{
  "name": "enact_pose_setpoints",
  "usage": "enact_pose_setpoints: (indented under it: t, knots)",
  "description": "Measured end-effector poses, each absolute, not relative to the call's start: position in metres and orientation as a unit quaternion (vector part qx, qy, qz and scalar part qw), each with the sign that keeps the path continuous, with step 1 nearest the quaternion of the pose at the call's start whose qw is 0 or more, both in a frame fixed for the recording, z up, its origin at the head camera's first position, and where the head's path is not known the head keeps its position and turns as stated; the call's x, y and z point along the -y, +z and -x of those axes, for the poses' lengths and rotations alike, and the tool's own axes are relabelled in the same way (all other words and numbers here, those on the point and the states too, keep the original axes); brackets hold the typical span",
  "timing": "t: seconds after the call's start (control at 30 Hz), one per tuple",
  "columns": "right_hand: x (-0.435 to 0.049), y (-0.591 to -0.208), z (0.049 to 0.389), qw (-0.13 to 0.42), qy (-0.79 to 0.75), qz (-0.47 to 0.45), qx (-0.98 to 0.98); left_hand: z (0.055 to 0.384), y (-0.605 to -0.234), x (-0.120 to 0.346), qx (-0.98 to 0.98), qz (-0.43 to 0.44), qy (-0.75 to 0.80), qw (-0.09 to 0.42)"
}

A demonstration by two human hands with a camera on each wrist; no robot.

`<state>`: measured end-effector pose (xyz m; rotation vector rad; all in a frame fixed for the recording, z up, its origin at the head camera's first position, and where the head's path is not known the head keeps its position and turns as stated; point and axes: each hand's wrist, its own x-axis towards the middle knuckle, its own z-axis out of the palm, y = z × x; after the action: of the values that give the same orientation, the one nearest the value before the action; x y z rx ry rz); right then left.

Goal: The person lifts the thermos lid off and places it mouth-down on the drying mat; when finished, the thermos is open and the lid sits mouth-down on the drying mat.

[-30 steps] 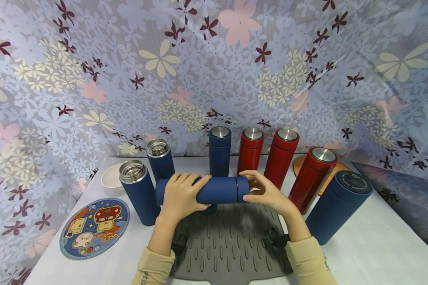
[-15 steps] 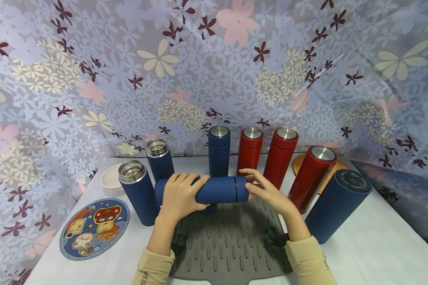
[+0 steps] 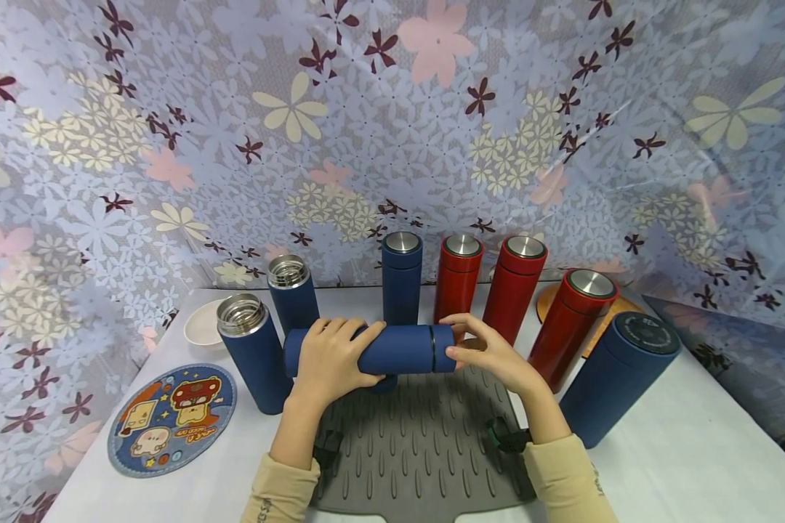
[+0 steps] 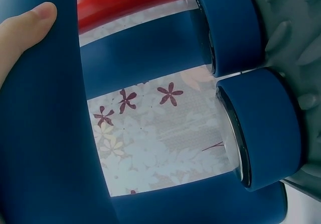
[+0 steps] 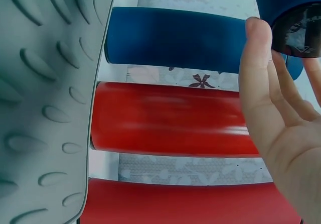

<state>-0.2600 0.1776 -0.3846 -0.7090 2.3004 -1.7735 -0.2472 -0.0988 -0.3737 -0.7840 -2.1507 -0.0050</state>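
A blue thermos bottle lies level in the air above the grey mat, its lid end to the right. My left hand grips its body from above; the left thumb shows against it in the left wrist view. My right hand holds the blue lid between thumb and fingers. The dark round top of that lid faces my right palm. Beneath the bottle, two loose blue lids stand on the mat, mostly hidden in the head view.
Two lidless blue bottles stand left. A blue bottle and several red bottles stand behind; a large blue bottle stands right. A cartoon mat, white bowl and wooden board lie around.
The right fingers loosen from the lid at half a second ago, then come back round it. The left hand and bottle stay almost in place.
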Motion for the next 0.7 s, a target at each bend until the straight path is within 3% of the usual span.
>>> enact_pose_setpoints:
  t: [0.3,0.7]
  knots:
    - [-0.1783,-0.3845,0.2596,0.066,-0.572,0.241,-0.781,0.2478,-0.3747,0.0989,0.854,0.312,-0.01,0.417]
    - [-0.1764,-0.3797,0.2592,0.131,-0.564,0.198,-0.791,0.2484,-0.3756,0.0988,0.855,0.309,-0.005,0.418]
